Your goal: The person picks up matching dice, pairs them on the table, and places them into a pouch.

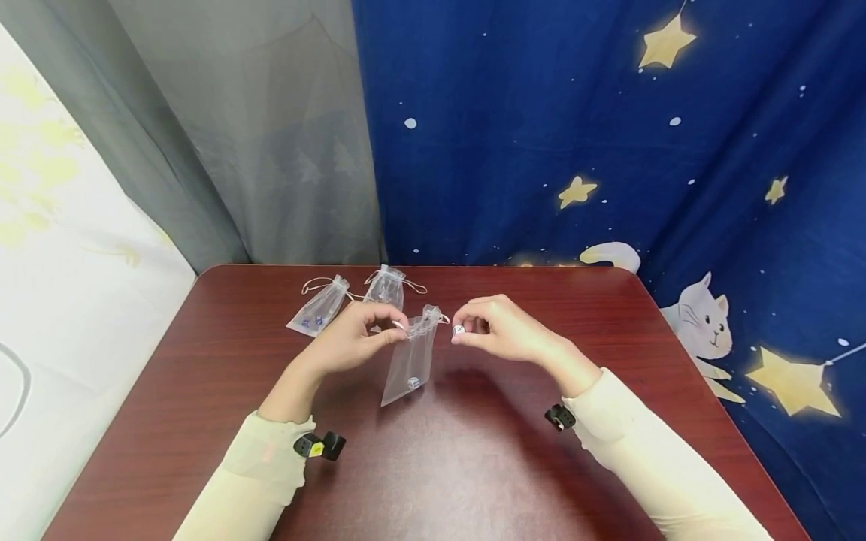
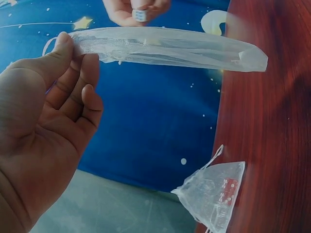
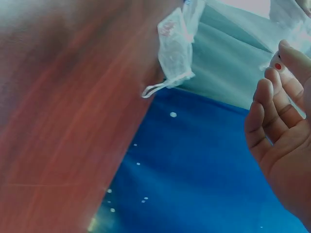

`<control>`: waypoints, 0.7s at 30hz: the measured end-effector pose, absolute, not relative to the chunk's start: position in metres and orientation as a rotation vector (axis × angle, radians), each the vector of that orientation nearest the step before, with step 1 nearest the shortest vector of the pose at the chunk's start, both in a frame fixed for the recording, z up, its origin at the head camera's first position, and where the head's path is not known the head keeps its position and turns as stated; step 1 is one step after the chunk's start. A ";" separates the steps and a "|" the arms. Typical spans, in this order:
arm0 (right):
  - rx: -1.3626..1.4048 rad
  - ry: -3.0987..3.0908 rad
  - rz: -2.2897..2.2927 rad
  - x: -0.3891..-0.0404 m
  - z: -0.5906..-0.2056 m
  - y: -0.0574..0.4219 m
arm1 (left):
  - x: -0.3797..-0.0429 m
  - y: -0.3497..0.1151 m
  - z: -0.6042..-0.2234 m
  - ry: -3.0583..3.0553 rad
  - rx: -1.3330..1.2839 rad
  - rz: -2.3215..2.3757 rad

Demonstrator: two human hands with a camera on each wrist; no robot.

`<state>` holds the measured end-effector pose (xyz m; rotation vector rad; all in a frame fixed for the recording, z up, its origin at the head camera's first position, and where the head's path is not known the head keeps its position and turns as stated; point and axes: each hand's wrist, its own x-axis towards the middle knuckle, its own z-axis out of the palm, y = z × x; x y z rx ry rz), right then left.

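My left hand (image 1: 358, 330) pinches a sheer white drawstring pouch (image 1: 410, 361) near its top, between thumb and fingertips. The pouch hangs tilted over the table, with a small white-and-blue die (image 1: 414, 383) near its bottom. To the right, my right hand (image 1: 501, 327) pinches a white die (image 1: 458, 329) beside the pouch's upper end, apart from it. Dark pips show on that die in the head view, and a red pip marks the same die (image 3: 277, 65) in the right wrist view. The left wrist view shows the pouch (image 2: 189, 48) stretched sideways from the thumb.
Two more sheer pouches lie farther back on the dark red table (image 1: 541, 443). One pouch (image 1: 321, 306) has blue dice inside; the other pouch (image 1: 386, 285) is partly behind my left hand and has red dice (image 2: 228, 191) inside. Curtains (image 1: 473, 150) hang behind the table.
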<state>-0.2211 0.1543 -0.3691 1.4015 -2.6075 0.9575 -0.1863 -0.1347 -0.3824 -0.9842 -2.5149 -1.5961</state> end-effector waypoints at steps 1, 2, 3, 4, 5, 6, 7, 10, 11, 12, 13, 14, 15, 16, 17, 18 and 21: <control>1.398 -2.602 0.972 -0.222 -0.366 0.154 | -0.186 -0.135 -0.383 -2.517 -0.986 -1.598; 1.394 -2.594 0.987 -0.223 -0.363 0.154 | -0.186 -0.135 -0.383 -2.518 -0.989 -1.600; 1.389 -2.588 1.003 -0.223 -0.360 0.153 | -0.186 -0.135 -0.383 -2.520 -0.990 -1.602; 1.385 -2.578 1.019 -0.224 -0.357 0.153 | -0.186 -0.134 -0.383 -2.521 -0.991 -1.602; 1.379 -2.569 1.031 -0.225 -0.355 0.152 | -0.186 -0.134 -0.383 -2.521 -0.992 -1.603; 1.374 -2.561 1.043 -0.226 -0.352 0.151 | -0.186 -0.134 -0.384 -2.519 -0.998 -1.608; 1.369 -2.554 1.051 -0.226 -0.350 0.149 | -0.186 -0.134 -0.384 -2.518 -1.003 -1.612; 1.368 -2.535 1.066 -0.227 -0.345 0.143 | -0.186 -0.132 -0.385 -2.512 -1.027 -1.620; 1.370 -2.532 1.068 -0.227 -0.343 0.140 | -0.186 -0.131 -0.385 -2.509 -1.037 -1.622; 1.374 -2.529 1.070 -0.227 -0.343 0.138 | -0.186 -0.131 -0.385 -2.508 -1.047 -1.623; 1.379 -2.529 1.070 -0.226 -0.342 0.135 | -0.186 -0.130 -0.385 -2.509 -1.053 -1.619; 1.384 -2.527 1.071 -0.226 -0.341 0.133 | -0.186 -0.130 -0.385 -2.507 -1.062 -1.611; 1.391 -2.525 1.072 -0.225 -0.341 0.131 | -0.186 -0.130 -0.385 -2.506 -1.070 -1.604; 1.397 -2.523 1.071 -0.225 -0.341 0.129 | -0.186 -0.130 -0.384 -2.504 -1.077 -1.597; 1.401 -2.523 1.067 -0.224 -0.341 0.127 | -0.186 -0.130 -0.384 -2.501 -1.083 -1.588; 1.404 -2.525 1.065 -0.224 -0.341 0.126 | -0.186 -0.130 -0.384 -2.500 -1.088 -1.582; 1.409 -2.533 1.055 -0.223 -0.342 0.124 | -0.185 -0.130 -0.382 -2.498 -1.095 -1.568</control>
